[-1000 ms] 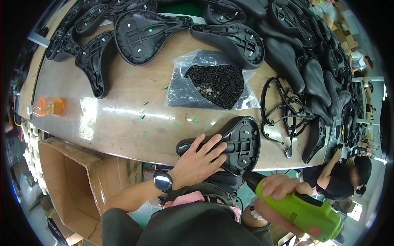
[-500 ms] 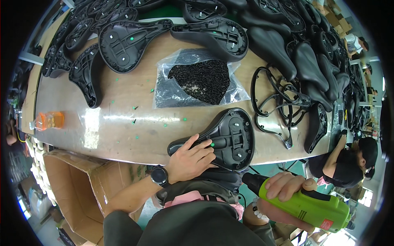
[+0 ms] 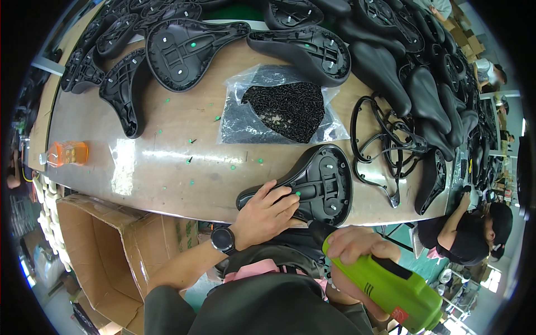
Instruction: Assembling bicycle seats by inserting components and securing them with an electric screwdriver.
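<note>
An upturned black bicycle saddle [image 3: 341,177] lies at the table's near edge, its nose to the left. Across that nose my left hand [image 3: 262,216] holds it, fingers close together beside a small green dot; its thumb is hidden. A green electric screwdriver [image 3: 391,279] is gripped by my right hand [image 3: 353,250]. The black front end of the tool points up and left, with its tip at the saddle's near rim. Whether the tip sits on a screw is too small to tell.
Beyond the saddle lies a clear bag [image 3: 237,125] of black screws. Black trim loops [image 3: 371,173] lie right, and more saddles [image 3: 184,61] crowd the far side. An orange bottle [image 3: 72,153] stands left, above a cardboard box [image 3: 106,257]. A person [image 3: 474,237] works at right.
My right hand has brought the screwdriver left and up, so its tip now meets the saddle's near rim. My left hand stays on the saddle; the whole view has shifted slightly.
</note>
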The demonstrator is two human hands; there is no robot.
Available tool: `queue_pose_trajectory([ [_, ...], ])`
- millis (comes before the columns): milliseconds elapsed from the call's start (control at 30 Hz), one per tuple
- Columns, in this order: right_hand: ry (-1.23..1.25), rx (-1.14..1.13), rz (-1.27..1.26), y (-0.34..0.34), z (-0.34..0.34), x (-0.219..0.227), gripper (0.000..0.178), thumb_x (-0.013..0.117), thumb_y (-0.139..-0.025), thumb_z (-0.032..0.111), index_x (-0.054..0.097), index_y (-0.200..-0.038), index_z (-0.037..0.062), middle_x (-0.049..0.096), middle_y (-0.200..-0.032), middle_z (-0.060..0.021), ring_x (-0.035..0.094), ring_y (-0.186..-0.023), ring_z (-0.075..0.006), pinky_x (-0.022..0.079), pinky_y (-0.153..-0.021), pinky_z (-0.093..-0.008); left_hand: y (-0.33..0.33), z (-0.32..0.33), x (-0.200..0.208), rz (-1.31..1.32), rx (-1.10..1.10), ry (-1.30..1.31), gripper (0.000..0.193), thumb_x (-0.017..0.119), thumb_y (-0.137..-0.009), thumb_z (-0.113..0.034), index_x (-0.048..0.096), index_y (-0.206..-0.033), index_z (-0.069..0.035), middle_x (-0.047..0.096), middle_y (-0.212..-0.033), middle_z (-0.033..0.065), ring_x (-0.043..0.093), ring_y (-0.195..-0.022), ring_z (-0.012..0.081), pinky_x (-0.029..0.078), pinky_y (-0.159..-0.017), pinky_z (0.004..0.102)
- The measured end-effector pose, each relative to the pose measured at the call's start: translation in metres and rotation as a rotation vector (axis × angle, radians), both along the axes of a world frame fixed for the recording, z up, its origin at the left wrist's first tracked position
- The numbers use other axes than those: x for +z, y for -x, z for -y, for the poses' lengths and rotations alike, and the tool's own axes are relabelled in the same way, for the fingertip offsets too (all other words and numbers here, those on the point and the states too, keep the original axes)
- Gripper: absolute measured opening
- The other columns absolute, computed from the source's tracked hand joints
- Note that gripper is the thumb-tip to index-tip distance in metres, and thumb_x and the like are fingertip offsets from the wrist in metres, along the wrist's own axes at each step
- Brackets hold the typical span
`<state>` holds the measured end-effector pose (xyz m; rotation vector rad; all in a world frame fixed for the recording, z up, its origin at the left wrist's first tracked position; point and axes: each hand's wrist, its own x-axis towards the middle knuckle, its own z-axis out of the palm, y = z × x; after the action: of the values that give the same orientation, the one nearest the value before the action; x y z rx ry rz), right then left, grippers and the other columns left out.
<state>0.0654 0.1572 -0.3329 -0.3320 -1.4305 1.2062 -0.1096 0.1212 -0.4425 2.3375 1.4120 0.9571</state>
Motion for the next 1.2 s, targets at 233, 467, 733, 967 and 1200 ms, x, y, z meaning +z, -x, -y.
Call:
queue_pose_trajectory([
  [233, -0.056, -0.022, 0.007, 0.009, -0.002, -0.011, 0.101, 0.055, -0.073, 0.087, 0.047, -0.128, 0.0031, 0.06, -0.086, -0.0115, 0.062, -0.069, -0.0278, 0.052, -0.066, -0.0395, 0.001, 0.002, -0.003, 0.035, 0.002, 0.007, 0.043, 0.079, -0.075, -0.033, 0.069, -0.106, -0.006, 0.062, -0.119, 0.0025, 0.056, -0.117, 0.0238, 0.043, -0.106, 0.0465],
  [467, -0.11, -0.031, 0.058, 0.012, -0.002, -0.015, 0.103, 0.053, -0.07, 0.09, 0.048, -0.125, 0.0026, 0.06, -0.082, -0.0111, 0.063, -0.065, -0.0277, 0.052, -0.06, -0.0388, 0.004, 0.002, -0.002, 0.008, -0.026, 0.006, 0.042, 0.073, -0.081, -0.035, 0.067, -0.107, -0.003, 0.062, -0.118, 0.0053, 0.053, -0.121, 0.0236, 0.038, -0.109, 0.0461],
  [733, -0.074, -0.062, 0.064, 0.012, 0.0, -0.012, 0.099, 0.056, -0.073, 0.086, 0.048, -0.125, 0.0017, 0.06, -0.082, -0.0115, 0.062, -0.065, -0.028, 0.052, -0.06, -0.0385, 0.003, 0.0, 0.001, 0.036, -0.022, 0.028, 0.041, 0.073, -0.082, -0.035, 0.067, -0.106, -0.002, 0.062, -0.116, 0.0058, 0.054, -0.12, 0.0236, 0.038, -0.109, 0.0452],
  [967, -0.054, -0.013, 0.041, 0.013, -0.004, -0.015, 0.099, 0.056, -0.076, 0.084, 0.047, -0.127, 0.0005, 0.06, -0.086, -0.0129, 0.062, -0.068, -0.0281, 0.052, -0.064, -0.0396, 0.004, 0.002, 0.0, 0.018, -0.016, 0.055, 0.044, 0.078, -0.078, -0.033, 0.066, -0.111, -0.006, 0.062, -0.12, 0.0042, 0.056, -0.118, 0.0236, 0.04, -0.108, 0.0468],
  [1200, 0.009, -0.174, 0.141, 0.014, 0.003, 0.001, 0.032, 0.063, -0.094, 0.022, 0.047, -0.117, 0.007, 0.061, -0.076, -0.0093, 0.064, -0.06, -0.0264, 0.056, -0.057, -0.0407, 0.003, 0.0, 0.005, 0.105, -0.002, 0.077, 0.044, 0.079, -0.077, -0.033, 0.066, -0.11, -0.005, 0.063, -0.119, 0.0052, 0.058, -0.115, 0.0244, 0.041, -0.107, 0.0468],
])
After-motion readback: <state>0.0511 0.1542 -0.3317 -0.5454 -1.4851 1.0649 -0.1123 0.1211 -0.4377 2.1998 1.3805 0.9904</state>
